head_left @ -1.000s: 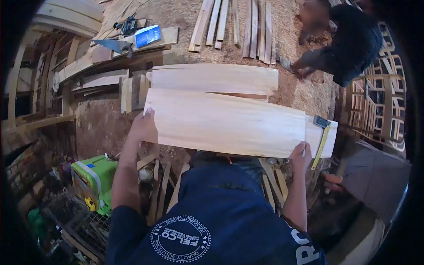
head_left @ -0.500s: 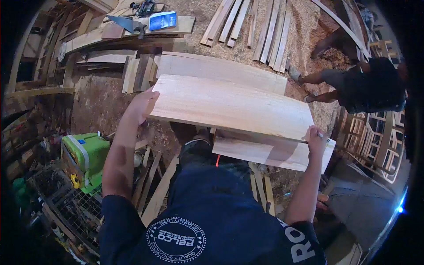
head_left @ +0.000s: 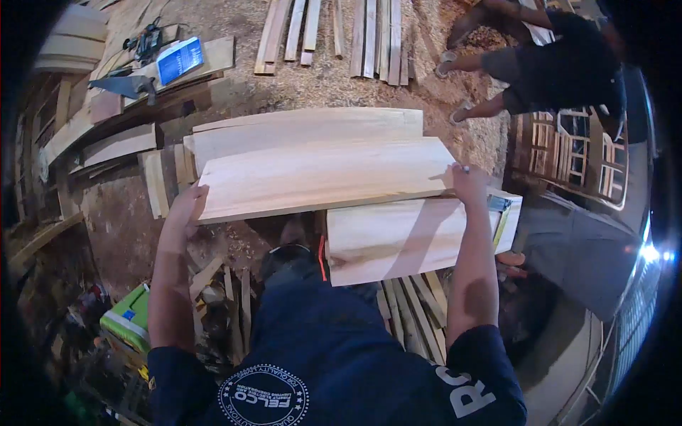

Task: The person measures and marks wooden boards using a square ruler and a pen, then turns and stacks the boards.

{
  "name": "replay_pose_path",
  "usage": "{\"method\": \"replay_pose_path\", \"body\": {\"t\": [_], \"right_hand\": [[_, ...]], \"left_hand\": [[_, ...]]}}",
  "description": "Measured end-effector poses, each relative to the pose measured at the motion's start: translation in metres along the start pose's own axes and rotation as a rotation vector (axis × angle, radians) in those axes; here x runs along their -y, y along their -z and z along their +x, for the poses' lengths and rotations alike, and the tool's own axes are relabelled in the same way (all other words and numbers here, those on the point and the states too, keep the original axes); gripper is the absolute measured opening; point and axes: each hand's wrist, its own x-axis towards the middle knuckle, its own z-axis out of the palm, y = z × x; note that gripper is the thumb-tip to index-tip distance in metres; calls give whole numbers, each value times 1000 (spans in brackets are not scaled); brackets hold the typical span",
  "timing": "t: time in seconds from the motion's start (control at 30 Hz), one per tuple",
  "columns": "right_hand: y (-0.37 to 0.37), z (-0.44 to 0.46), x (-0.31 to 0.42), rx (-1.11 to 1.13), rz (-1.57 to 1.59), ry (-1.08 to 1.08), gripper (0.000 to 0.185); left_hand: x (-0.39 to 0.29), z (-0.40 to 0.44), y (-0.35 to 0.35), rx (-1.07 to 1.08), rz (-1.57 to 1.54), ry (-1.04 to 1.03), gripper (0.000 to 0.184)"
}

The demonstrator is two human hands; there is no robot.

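Note:
A wide, pale wooden board (head_left: 320, 176) is held out in front of me, one end in each hand. My left hand (head_left: 187, 204) is closed on its left end, and my right hand (head_left: 469, 184) grips the right end. Something small shows at the right fingers, too small to name. Just beyond lies a second wide board (head_left: 305, 130), partly covered by the held one. Nearer to me, under my right forearm, is another board (head_left: 383, 241), with a measuring square (head_left: 501, 216) on its right end.
Several long wood strips (head_left: 376, 39) lie on the shavings-covered floor ahead. A blue packet (head_left: 179, 61) and a grey triangular blade (head_left: 124, 86) rest on planks at upper left. Another person (head_left: 554, 67) stands at upper right. A green case (head_left: 128, 318) is at lower left.
My view has turned to the right. The held board, still in both hands, now lies more level across the view and its right end has swung away from me. The other person appears higher up.

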Motion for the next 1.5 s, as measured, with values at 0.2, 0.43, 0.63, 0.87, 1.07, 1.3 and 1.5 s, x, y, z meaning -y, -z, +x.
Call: {"method": "replay_pose_path", "body": {"t": [0.2, 0.43, 0.63, 0.87, 1.07, 1.3, 1.5], "right_hand": [[-44, 25, -7, 95, -41, -78, 42], [-52, 19, 12, 177, -80, -147, 39], [-59, 17, 0, 170, -233, 84, 35], [-70, 29, -11, 117, -60, -161, 39], [-55, 24, 15, 42, 29, -172, 46], [-62, 27, -1, -43, 186, -281, 56], [-71, 30, -26, -36, 262, -242, 48]], "left_hand": [[-11, 29, 10, 30, 56, 83, 53], [-9, 65, 27, 22, 51, 179, 49], [32, 111, 56, -23, 136, 31, 37], [62, 142, 50, -28, -138, -54, 36], [16, 111, 20, -87, -67, 37, 29], [-12, 98, 6, -94, 20, 61, 25], [-6, 102, 6, -37, -306, 114, 36]]}}
